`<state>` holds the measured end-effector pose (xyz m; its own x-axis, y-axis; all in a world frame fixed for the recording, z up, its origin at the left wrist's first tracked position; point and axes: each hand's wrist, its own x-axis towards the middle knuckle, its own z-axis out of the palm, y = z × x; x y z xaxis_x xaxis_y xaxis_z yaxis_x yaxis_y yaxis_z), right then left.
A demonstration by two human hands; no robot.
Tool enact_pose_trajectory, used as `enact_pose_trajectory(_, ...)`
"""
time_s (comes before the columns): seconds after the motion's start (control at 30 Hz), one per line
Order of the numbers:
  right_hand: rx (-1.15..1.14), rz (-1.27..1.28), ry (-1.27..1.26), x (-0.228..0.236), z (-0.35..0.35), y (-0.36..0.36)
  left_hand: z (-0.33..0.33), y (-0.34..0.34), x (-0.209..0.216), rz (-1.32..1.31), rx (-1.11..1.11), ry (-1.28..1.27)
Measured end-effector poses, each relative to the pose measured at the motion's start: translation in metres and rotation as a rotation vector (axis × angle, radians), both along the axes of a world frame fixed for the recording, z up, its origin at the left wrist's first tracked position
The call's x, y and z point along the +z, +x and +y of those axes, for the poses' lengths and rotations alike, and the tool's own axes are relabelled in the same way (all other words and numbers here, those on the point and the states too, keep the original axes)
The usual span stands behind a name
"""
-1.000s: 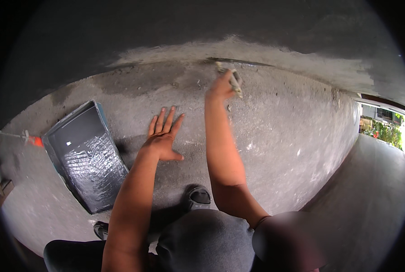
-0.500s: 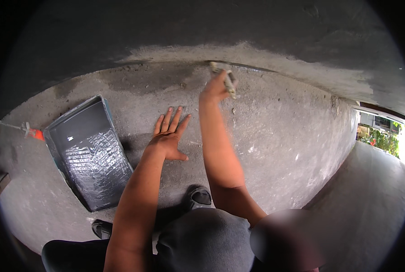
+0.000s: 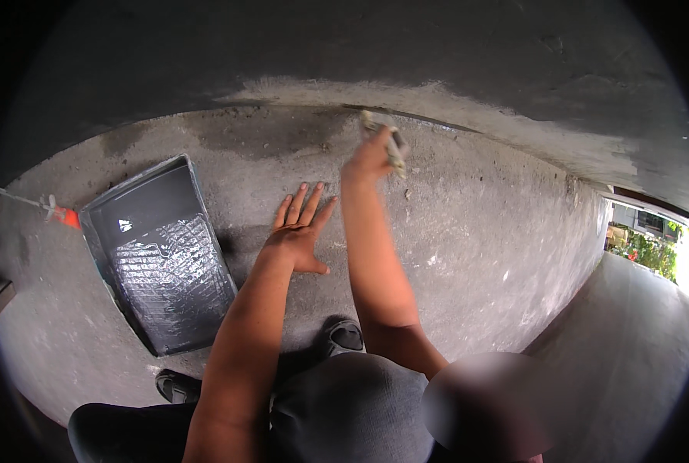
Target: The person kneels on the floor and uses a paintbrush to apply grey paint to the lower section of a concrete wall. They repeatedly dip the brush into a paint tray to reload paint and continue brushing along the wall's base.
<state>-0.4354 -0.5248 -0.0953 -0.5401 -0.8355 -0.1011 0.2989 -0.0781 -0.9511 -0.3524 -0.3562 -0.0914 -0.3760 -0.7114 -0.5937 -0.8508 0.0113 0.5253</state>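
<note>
My right hand [image 3: 369, 158] is closed around a pale, paint-smeared paintbrush [image 3: 396, 151], blurred by motion. It is low at the foot of the wall [image 3: 344, 46], close to a bare light strip [image 3: 437, 96] under dark grey paint. The brush's bristles cannot be made out clearly. Lower and to the left, my left hand [image 3: 296, 235] rests on the rough concrete floor [image 3: 452, 224] with fingers spread, holding nothing. Left of that hand lies a paint tray [image 3: 195, 193] containing wet dark grey paint.
Beyond the tray's left side is a tool with an orange handle [image 3: 68, 217] and a thin metal rod. My sandalled feet [image 3: 344, 336] are near the tray and below my hands. At the far right, a bright opening shows green plants [image 3: 653, 251].
The view has shifted a little, so the tray and my left hand appear slightly further right. My right hand with the paintbrush sits slightly lower in the picture, still by the wall's foot.
</note>
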Motion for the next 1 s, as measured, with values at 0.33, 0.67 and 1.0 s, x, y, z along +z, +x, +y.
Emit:
enact_pose_trajectory(0.33,0.188,0.101,0.053,0.001,0.049,0.032,-0.001,0.0,0.008,-0.042,0.005,0.046)
enact_pose_trajectory(0.67,0.262,0.16,0.038,-0.021,0.033,0.065,0.002,-0.008,-0.008,-0.082,-0.035,0.017)
enact_pose_trajectory(1.0,0.458,0.006,0.17,0.014,0.072,0.107,0.011,-0.013,-0.098,-0.176,0.088,-0.824)
